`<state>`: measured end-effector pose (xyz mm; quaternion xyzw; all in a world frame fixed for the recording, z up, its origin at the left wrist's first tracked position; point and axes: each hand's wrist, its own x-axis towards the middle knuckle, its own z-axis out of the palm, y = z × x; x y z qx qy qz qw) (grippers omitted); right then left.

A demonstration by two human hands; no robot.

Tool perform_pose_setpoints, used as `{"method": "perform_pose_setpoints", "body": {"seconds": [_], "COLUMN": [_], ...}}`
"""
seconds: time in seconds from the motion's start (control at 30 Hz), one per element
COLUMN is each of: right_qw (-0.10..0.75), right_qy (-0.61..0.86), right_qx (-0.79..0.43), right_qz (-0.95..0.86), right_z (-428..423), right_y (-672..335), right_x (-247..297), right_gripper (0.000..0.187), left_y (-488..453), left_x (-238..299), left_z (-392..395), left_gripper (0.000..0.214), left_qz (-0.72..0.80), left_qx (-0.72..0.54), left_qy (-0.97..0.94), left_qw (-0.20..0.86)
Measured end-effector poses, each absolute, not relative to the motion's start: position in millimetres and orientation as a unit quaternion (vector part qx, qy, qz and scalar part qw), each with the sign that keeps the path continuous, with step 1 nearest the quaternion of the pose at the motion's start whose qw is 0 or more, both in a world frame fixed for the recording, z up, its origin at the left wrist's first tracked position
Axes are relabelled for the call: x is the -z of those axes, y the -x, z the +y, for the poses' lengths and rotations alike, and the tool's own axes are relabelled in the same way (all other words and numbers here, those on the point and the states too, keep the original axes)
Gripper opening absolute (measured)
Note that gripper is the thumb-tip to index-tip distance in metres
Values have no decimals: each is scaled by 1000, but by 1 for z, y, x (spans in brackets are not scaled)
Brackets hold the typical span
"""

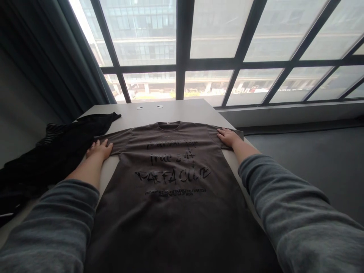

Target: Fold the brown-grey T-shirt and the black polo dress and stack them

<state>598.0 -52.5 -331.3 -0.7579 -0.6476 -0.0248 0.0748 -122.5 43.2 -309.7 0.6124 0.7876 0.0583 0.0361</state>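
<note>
A brown T-shirt (170, 197) with black lettering lies spread flat, front up, on a white table (176, 110), its collar pointing away from me. My left hand (99, 148) rests flat on the left sleeve, fingers stretched out. My right hand (227, 136) lies flat on the right sleeve near the table's right edge, fingers spread. Neither hand holds anything. Both forearms wear grey sleeves.
A heap of black clothing (48, 155) lies on the table's left side, beside my left hand. Two small white discs (149, 107) sit near the far edge. Beyond stand a large window (216, 49) and a dark curtain (57, 57). Grey floor (313, 159) is to the right.
</note>
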Motion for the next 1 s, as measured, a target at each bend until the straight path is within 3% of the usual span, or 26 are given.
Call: {"method": "perform_pose_setpoints", "body": {"seconds": [0.2,0.3,0.47,0.7,0.83,1.0], "right_qw": [279,309,251,189,130,70], "right_qy": [693,642,603,521,500,512], "right_qx": [191,173,24,-103,-143,-158], "right_qz": [-637,-680,-757,-826,-844,-841], "right_z": [-94,-128,-185,-276,-343,-422], "right_y": [-575,-561,-532,-476,-442,-418], "right_x": [308,294,290,287,279,291], "right_gripper": [45,42,42,44,50,62], "left_y": [123,129,118,77,74,89], "left_x": [307,307,304,305,313,318], "left_z": [15,-10,-74,-191,-242,-290], "left_gripper": [64,58,63,55,56,51], "left_qz": [759,731,574,380,365,397], "left_qx": [-162,-224,-280,-109,-49,-89], "left_qy": [-631,-645,-769,-918,-929,-913], "left_qw": [12,-8,-11,34,25,28]}}
